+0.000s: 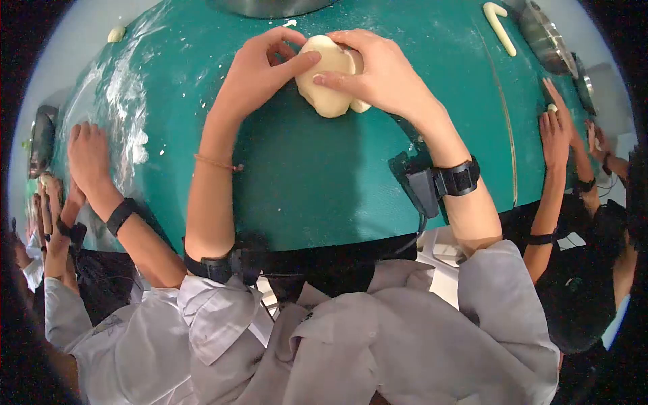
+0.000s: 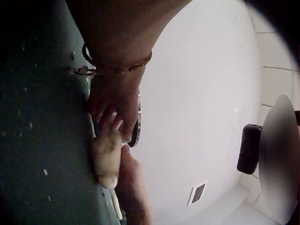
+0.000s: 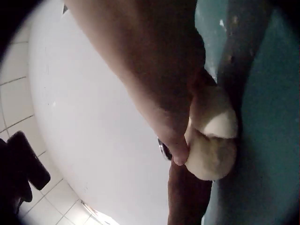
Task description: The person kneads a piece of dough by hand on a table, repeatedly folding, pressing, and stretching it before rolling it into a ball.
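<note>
A pale, folded lump of dough [image 1: 324, 88] is held between both hands over the green tabletop [image 1: 290, 182]. My left hand [image 1: 260, 71] holds its left side, the thumb lying on the top face. From the right, my right hand [image 1: 381, 71] grips it, with its thumb across the front and its fingers behind the far edge. The right wrist view shows a crease between two thick folds of the dough [image 3: 213, 157], close to the table surface. In the left wrist view the dough [image 2: 107, 157] appears as a thick slab beneath the left fingers.
A metal bowl [image 1: 273, 7] stands at the far edge. A bent dough strip [image 1: 501, 30] lies at upper right, near another metal bowl [image 1: 548, 40]. White flour [image 1: 131, 115] is smeared across the left side. Other people's hands rest at left [image 1: 89, 155] and right [image 1: 555, 138].
</note>
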Action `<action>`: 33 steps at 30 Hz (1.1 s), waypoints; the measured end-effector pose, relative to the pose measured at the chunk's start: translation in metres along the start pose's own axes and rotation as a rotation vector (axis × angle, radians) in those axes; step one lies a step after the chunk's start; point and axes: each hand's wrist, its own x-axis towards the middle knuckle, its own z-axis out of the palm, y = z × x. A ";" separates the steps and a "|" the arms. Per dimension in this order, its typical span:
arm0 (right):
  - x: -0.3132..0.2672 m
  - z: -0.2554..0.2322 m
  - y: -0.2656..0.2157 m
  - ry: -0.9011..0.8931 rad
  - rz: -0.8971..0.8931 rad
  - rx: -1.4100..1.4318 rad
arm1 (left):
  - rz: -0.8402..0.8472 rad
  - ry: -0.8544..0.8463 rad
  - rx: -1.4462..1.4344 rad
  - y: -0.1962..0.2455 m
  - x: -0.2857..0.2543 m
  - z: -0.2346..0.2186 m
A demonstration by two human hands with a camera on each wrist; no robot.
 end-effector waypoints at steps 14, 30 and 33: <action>-0.003 -0.022 0.033 -0.085 0.240 0.268 | -0.012 0.029 -0.240 0.007 0.000 -0.011; -0.007 -0.018 0.023 -0.166 0.123 0.199 | 0.041 0.151 -0.002 0.017 -0.001 -0.009; -0.007 -0.019 0.020 -0.153 0.150 0.205 | 0.039 0.141 -0.015 0.023 -0.003 -0.007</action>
